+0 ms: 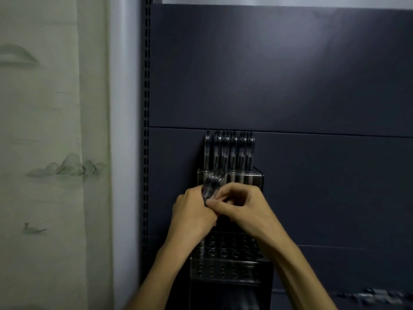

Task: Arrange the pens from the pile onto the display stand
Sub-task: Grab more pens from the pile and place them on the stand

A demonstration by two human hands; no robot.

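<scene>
Head view: both hands, left and right, grip bunched pens

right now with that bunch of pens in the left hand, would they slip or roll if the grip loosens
Probably. The bunch of pens looks smooth, glossy and round, so likely slippery and prone to roll. Several sit loosely fanned in the left hand, so one could slide out while the right hand pinches.
</scene>
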